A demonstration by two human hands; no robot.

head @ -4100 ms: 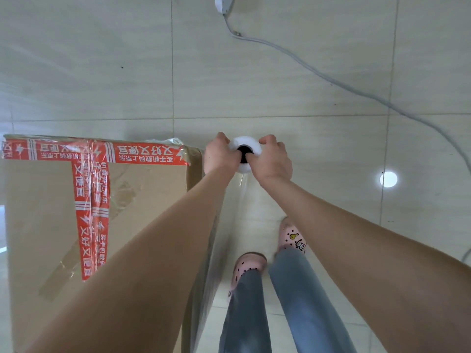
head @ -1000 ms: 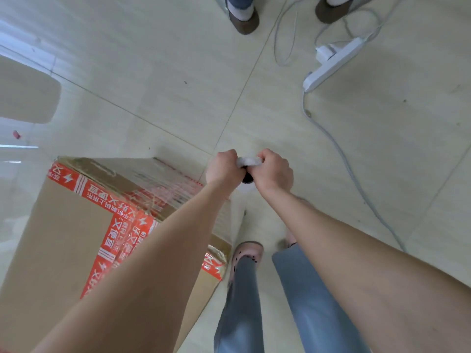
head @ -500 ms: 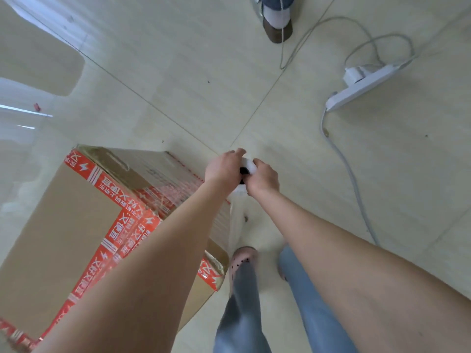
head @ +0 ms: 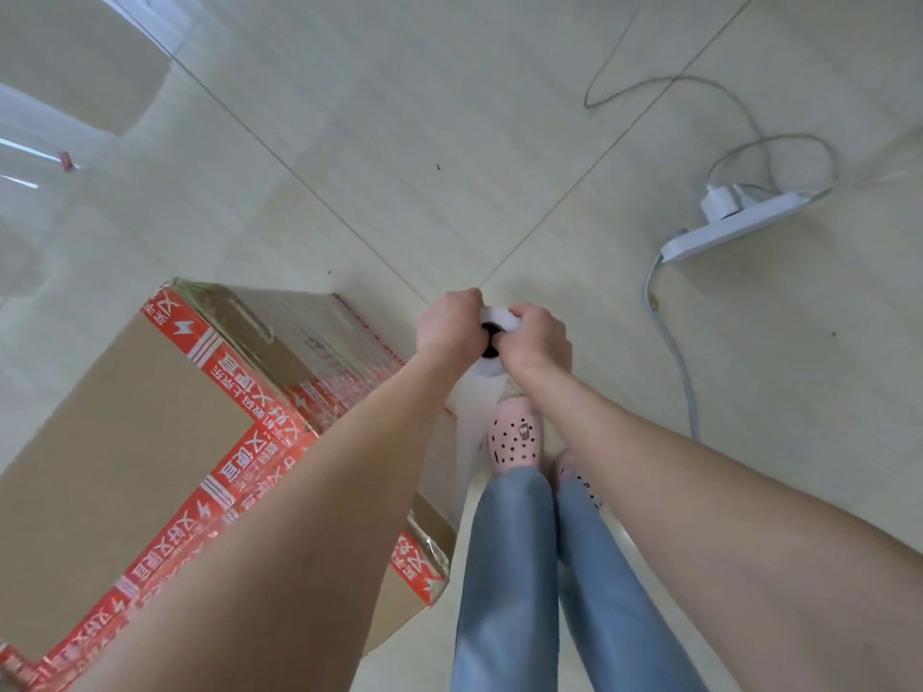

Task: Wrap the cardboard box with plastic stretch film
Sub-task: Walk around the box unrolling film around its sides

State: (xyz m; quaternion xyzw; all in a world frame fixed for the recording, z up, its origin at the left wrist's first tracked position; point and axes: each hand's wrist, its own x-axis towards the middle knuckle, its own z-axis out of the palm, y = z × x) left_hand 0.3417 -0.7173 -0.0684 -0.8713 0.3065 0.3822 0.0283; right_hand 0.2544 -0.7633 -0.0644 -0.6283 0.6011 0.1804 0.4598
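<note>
A pale tiled floor [head: 349, 117] is seen from above, with a cardboard box [head: 125, 432] sealed with red printed tape [head: 239, 392] standing on it at lower left. Clear stretch film [head: 469, 422] is stretched from the box's side face up to a white film roll [head: 492, 312]. A power strip [head: 734, 227] lies well apart at right. The roll's top end is gripped between the left hand [head: 447, 324] and the right hand [head: 537, 342], fingers curled round it.

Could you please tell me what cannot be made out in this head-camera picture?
The film roll: mostly covered by the left hand and right hand, head view; film left unseen.
The cardboard box: near end cut by the lower left edge, top partly under the left forearm.
The grey cable: near end runs behind the right forearm.
</note>
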